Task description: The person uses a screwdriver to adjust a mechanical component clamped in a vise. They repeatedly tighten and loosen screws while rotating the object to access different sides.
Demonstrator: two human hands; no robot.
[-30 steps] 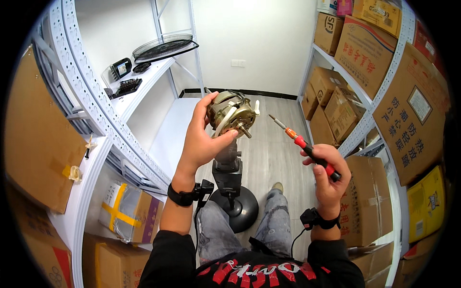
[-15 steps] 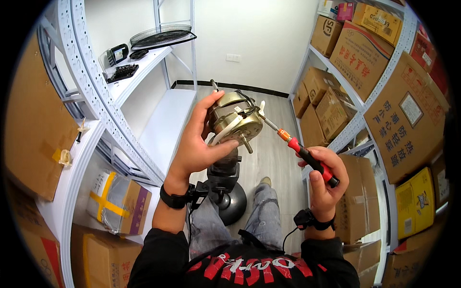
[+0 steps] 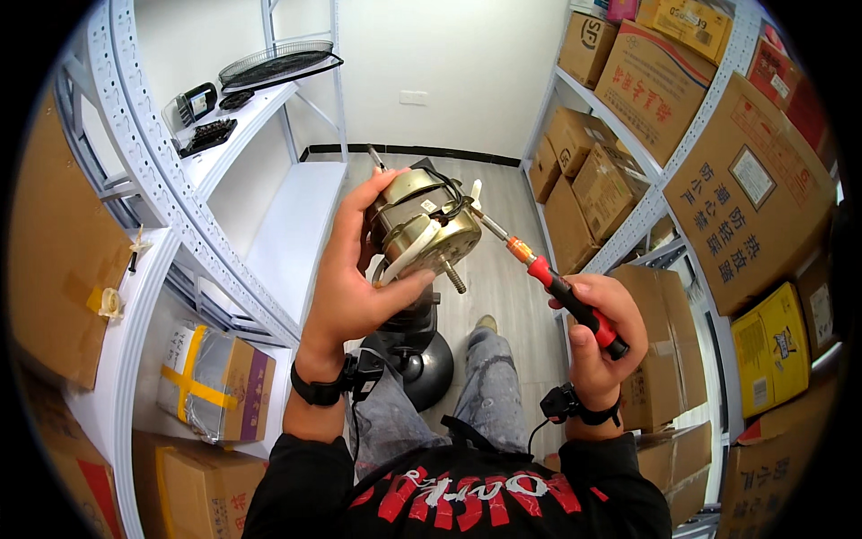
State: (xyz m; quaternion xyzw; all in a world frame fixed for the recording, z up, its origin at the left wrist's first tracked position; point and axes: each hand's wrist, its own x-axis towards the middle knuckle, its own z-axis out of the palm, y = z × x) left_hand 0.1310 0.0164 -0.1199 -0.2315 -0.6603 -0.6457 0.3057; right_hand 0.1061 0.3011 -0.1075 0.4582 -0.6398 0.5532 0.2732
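My left hand is wrapped round a brass-coloured fan motor, thumb low on its near side and fingers behind. A threaded shaft sticks out toward me, and a white strap and black wires run across the casing. Between the fingers and thumb of my right hand is a red and black screwdriver. Its tip meets the motor's right edge, beside a small white plastic piece. Below the motor stands a black fan stand with a round base, partly hidden by my left hand and the motor.
White metal shelving flanks both sides. On the left shelf lie a fan grille, a black motor cover and a black bit set. Cardboard boxes fill the right shelves. A taped box sits at lower left.
My view has shifted slightly to the right. The motor stays in my left hand, tilted a little differently, and the screwdriver tip remains at its right edge.
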